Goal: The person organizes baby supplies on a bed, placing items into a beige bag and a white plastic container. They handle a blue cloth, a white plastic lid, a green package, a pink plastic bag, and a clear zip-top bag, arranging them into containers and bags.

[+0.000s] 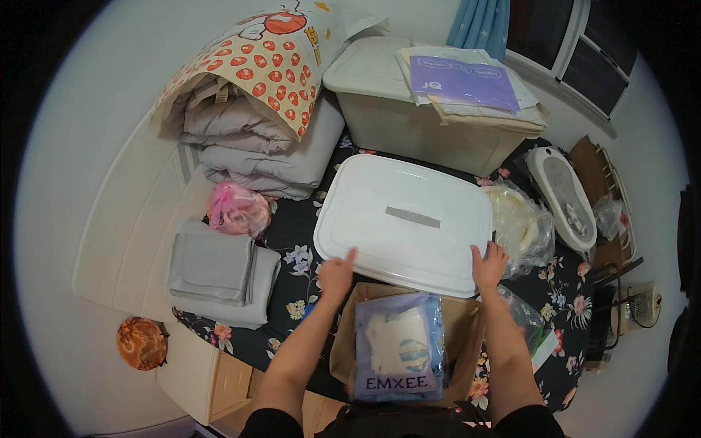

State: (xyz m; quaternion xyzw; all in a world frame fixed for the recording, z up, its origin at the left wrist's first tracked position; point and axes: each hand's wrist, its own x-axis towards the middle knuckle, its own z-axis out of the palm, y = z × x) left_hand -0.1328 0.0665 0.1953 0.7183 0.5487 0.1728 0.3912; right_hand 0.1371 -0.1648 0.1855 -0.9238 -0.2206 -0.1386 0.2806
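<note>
A broad white plastic lid (378,219) with rounded corners and a grey strip (413,217) in its middle lies before me. My left hand (336,276) is at its front left edge, thumb on top and the other fingers curled at the rim. At the front right corner, my right hand (488,266) grips the edge between thumb and fingers. What is under the lid is hidden. Nearer to me stands an open brown fabric storage box (463,328). Inside it is a clear plastic bag (398,350) with folded pale cloth, bearing printed writing.
A large lidded storage bin (411,123) stands behind, a purple packet (463,82) on top. Left are folded grey quilts (263,164), a pink plastic bag (238,208) and folded grey cloths (211,268). Right are a plastic-wrapped round item (517,224) and a white baby bathtub (561,197).
</note>
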